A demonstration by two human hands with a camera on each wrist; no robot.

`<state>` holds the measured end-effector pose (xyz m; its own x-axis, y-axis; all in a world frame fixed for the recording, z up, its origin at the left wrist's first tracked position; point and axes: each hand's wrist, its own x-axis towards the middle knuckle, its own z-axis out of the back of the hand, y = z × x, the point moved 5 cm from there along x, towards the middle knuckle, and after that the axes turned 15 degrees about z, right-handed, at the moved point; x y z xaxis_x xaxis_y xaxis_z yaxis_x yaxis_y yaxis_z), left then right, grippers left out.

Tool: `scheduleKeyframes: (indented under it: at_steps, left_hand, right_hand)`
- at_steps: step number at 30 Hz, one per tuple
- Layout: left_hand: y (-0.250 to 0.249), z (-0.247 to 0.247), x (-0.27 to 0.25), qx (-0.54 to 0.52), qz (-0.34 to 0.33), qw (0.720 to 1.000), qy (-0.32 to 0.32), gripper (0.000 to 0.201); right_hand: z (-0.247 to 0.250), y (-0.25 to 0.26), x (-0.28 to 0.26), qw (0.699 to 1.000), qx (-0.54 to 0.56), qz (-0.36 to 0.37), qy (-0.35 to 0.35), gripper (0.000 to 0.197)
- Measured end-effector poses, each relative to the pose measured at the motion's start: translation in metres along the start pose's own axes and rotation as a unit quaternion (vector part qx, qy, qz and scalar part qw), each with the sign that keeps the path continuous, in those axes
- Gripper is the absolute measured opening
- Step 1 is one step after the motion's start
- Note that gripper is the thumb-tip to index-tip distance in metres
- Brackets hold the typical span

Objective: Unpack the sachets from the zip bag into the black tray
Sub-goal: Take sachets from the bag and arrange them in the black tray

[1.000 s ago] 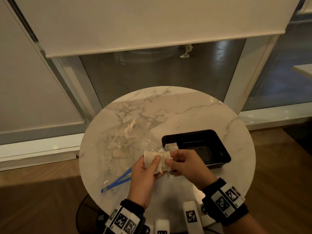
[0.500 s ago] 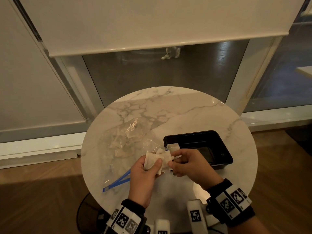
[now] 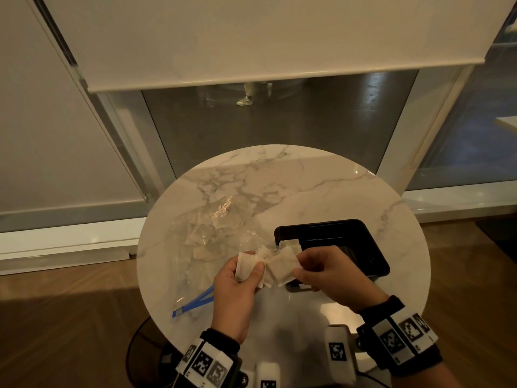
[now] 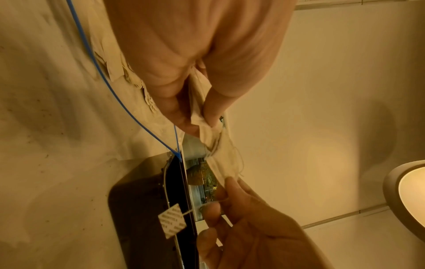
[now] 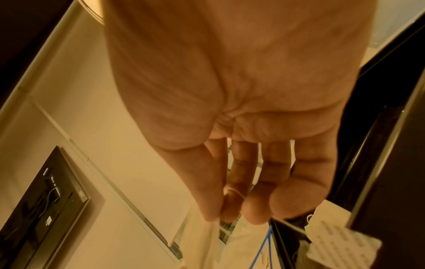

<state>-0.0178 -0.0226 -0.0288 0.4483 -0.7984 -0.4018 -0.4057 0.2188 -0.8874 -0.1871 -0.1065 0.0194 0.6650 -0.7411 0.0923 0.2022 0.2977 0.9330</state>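
My left hand [image 3: 246, 271] pinches a bunch of pale paper sachets [image 3: 268, 266] above the table's front, thumb on top. My right hand [image 3: 300, 271] pinches the right edge of one sachet [image 4: 220, 163] from that bunch, beside the black tray [image 3: 349, 231]. A sachet [image 3: 291, 245] lies at the tray's near left corner, and a small tag [image 4: 172, 223] on a string hangs at the tray's edge. The clear zip bag [image 3: 212, 233] with a blue zip strip [image 3: 195, 302] lies crumpled on the left of the table, more sachets inside it.
The round marble table [image 3: 321, 197] stands before a glass wall with a roller blind. White tagged blocks [image 3: 337, 351] sit at the table's near edge. A wooden floor surrounds the table.
My right hand has drawn one sachet a little to the right, away from the bunch in my left hand. The view has shifted slightly.
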Motion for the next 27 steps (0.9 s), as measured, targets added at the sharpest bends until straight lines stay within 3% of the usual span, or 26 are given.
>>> scheduleKeyframes:
  at_steps: [9, 11, 19, 27]
  left_hand:
    - [-0.007, 0.025, 0.010, -0.063, 0.003, 0.995, -0.073, 0.021]
    - [-0.009, 0.033, 0.013, -0.073, 0.000, 0.993, -0.091, 0.022]
    - [-0.011, 0.048, 0.017, -0.104, 0.003, 0.989, -0.106, 0.019]
    - [-0.009, 0.042, 0.015, -0.058, -0.008, 0.994, -0.094, 0.016]
  right_hand:
    - [0.040, -0.009, 0.007, 0.983, -0.005, 0.013, -0.182, 0.006]
    - [0.046, -0.016, 0.013, 0.981, -0.027, 0.005, -0.195, 0.005]
    - [0.031, -0.065, 0.046, 0.983, -0.132, -0.073, -0.104, 0.005]
    - [0.011, -0.085, 0.066, 0.963, -0.210, -0.168, -0.020, 0.004]
